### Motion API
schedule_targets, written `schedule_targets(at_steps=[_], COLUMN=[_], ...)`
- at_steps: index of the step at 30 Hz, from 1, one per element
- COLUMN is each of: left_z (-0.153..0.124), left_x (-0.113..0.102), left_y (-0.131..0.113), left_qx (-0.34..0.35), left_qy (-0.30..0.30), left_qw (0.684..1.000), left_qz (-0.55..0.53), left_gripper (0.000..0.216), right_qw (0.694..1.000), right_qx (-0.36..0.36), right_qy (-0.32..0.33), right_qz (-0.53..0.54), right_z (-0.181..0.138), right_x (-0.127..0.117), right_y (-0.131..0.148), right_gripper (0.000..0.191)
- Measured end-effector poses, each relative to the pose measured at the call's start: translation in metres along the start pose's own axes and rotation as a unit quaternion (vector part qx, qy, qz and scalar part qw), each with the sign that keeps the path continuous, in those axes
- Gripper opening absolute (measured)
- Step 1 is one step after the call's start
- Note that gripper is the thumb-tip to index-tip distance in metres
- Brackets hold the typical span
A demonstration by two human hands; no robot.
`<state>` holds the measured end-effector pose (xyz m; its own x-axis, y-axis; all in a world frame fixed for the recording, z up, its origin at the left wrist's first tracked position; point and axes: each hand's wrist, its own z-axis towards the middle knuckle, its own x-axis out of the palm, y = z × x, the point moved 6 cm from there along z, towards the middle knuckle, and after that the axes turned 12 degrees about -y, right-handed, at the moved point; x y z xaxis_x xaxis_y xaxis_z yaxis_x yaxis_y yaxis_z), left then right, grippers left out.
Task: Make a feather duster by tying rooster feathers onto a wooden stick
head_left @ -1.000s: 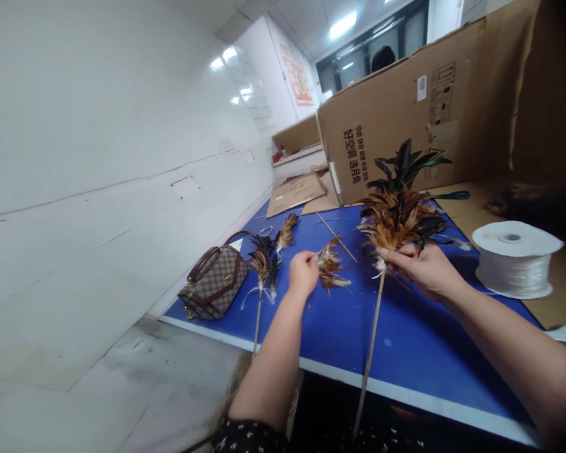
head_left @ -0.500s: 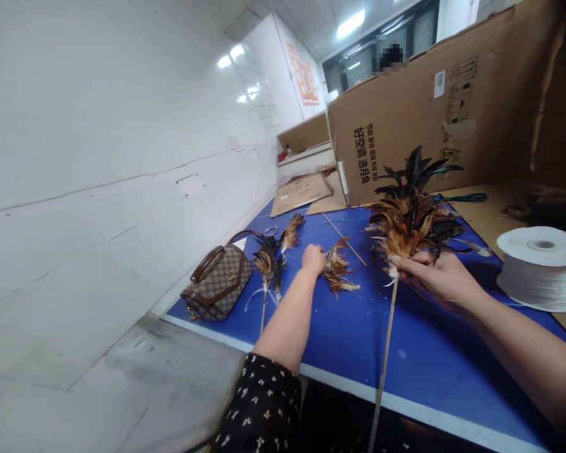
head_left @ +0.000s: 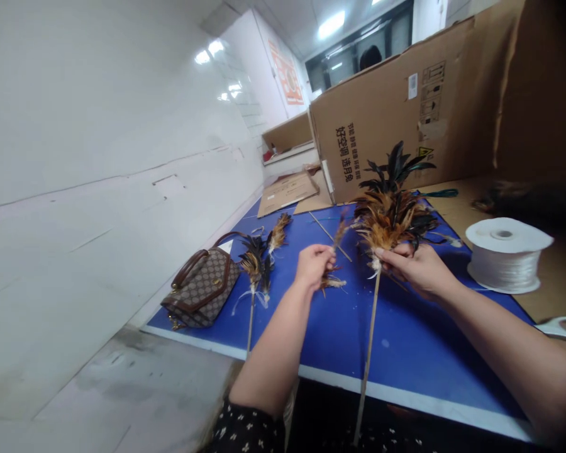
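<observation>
A feather duster (head_left: 390,217) with brown and black feathers stands nearly upright in my right hand (head_left: 417,267). My right fingers and thumb pinch it where the feathers meet the thin stick (head_left: 368,352). My left hand (head_left: 314,267) is closed on a small brown feather tuft (head_left: 341,233), raised a little above the table. Below and behind that hand, partly hidden by it, lie more loose feathers (head_left: 334,283). Further left, another feathered stick (head_left: 251,270) and a tan feather bunch (head_left: 279,231) rest on the blue tabletop (head_left: 311,343).
A brown patterned handbag (head_left: 202,286) sits at the table's left edge, near the white wall. A large cardboard box (head_left: 382,107) stands at the back. On the right are a spool of clear cord (head_left: 504,261) and white-handled scissors (head_left: 563,327). A bare stick (head_left: 327,233) lies mid-table.
My left hand has picked up a feather tuft from the pile and moved closer to the duster. My right hand keeps its grip. The view has turned slightly right, bringing the scissors in.
</observation>
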<state>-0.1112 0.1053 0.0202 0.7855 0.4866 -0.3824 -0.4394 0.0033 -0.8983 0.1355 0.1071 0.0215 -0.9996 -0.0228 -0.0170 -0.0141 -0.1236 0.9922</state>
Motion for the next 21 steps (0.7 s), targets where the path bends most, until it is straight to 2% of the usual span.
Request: schedule_targets(at_steps=[1, 3, 5, 6, 10, 21], left_z=[-0.016, -0.047, -0.068, -0.073, -0.08, -0.087], left_x=[0.014, 0.041, 0.057, 0.061, 0.066, 0.068], left_y=[-0.005, -0.014, -0.024, -0.028, -0.034, -0.027], left_qx=[-0.017, -0.11, -0.159, -0.168, -0.169, -0.169], left_qy=[0.046, 0.15, 0.2, 0.211, 0.223, 0.233], left_qw=[0.998, 0.949, 0.901, 0.889, 0.879, 0.878], left_qz=[-0.05, -0.253, -0.35, -0.37, -0.387, -0.382], left_gripper=[0.024, 0.029, 0.035, 0.036, 0.038, 0.034], right_qw=[1.0, 1.0, 0.999, 0.999, 1.0, 0.997], right_qx=[-0.008, -0.023, -0.029, -0.029, -0.022, -0.047], right_qy=[0.003, 0.011, 0.017, 0.018, 0.018, 0.0], right_qz=[0.0, -0.005, -0.01, -0.01, -0.004, -0.067], right_z=[-0.001, -0.002, -0.002, -0.002, -0.002, -0.01], right_x=[0.001, 0.002, 0.002, 0.002, 0.004, 0.011], right_y=[0.001, 0.002, 0.001, 0.0, -0.004, 0.007], right_gripper=[0.053, 0.053, 0.053, 0.053, 0.053, 0.054])
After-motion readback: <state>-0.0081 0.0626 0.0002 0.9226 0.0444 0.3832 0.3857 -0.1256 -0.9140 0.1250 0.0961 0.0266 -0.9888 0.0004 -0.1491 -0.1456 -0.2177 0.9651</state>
